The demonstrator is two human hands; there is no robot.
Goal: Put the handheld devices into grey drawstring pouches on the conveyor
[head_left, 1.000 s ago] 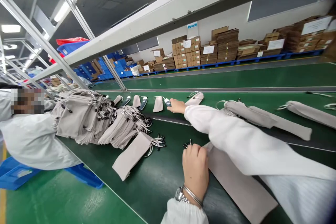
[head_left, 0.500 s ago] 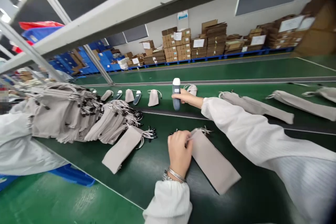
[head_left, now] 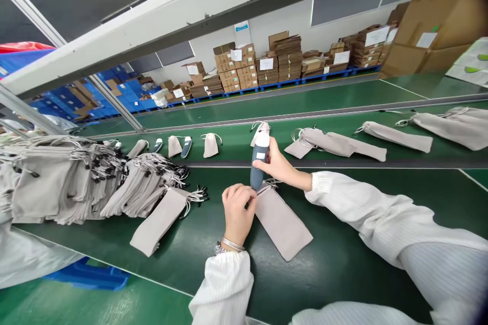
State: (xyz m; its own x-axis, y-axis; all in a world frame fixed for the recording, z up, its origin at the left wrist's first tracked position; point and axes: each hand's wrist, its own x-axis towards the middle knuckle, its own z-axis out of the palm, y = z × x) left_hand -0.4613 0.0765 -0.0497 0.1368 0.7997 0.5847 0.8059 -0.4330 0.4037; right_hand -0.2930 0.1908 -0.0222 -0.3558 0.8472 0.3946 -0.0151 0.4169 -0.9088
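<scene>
My right hand (head_left: 282, 165) is wrapped round a dark blue-grey handheld device (head_left: 257, 167) with a white end and a small white label. It holds the device tilted, white end up, with its lower end at the mouth of a grey drawstring pouch (head_left: 284, 223). My left hand (head_left: 239, 210) is closed, its fingers pinching that pouch's mouth; the fingertips are partly hidden. The pouch lies flat and slanted on the dark green surface. Another small stack of drawstring pouches (head_left: 162, 218) lies left of my left hand.
Large piles of grey pouches (head_left: 76, 183) cover the left of the worktop. On the belt behind lie a small pouch (head_left: 210, 145), a similar device (head_left: 186, 147) and several filled pouches (head_left: 396, 137). A white beam (head_left: 152, 25) crosses above. Cardboard boxes (head_left: 236, 68) line the wall.
My right hand has brought the device from over the far belt down and nearer, to the pouch's mouth beside my left hand. The whole view has shifted, with more of the right side showing.
</scene>
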